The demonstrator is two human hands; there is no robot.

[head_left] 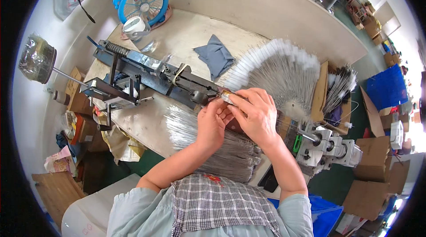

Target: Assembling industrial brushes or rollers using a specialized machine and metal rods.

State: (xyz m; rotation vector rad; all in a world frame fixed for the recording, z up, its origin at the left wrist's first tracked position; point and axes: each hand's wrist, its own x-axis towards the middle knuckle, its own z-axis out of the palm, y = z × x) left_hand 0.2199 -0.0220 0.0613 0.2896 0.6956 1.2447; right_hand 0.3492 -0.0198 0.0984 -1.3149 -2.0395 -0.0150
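My left hand point(212, 125) and my right hand point(256, 116) meet at the near right end of a long dark metal bench fixture point(166, 75). The left fingers are curled in a pinch; what they hold, if anything, is too small to make out. With fingers bent and pressed together, the right hand touches a small silvery, yellowish piece point(227, 97) at the fixture's end. Below my hands lies a thick bundle of thin metal wires point(230, 157). Beyond them, a fanned heap of wire-stemmed brushes with white tips point(282, 70) covers the table.
A grey cloth point(214, 55) rests behind the fixture. At the back left stands a blue toy-shaped fan point(143, 3). A lever with a wrapped weight point(37, 59) juts out left. A metal clamp mechanism point(328, 148) and a cardboard box of brushes point(339, 99) are on the right.
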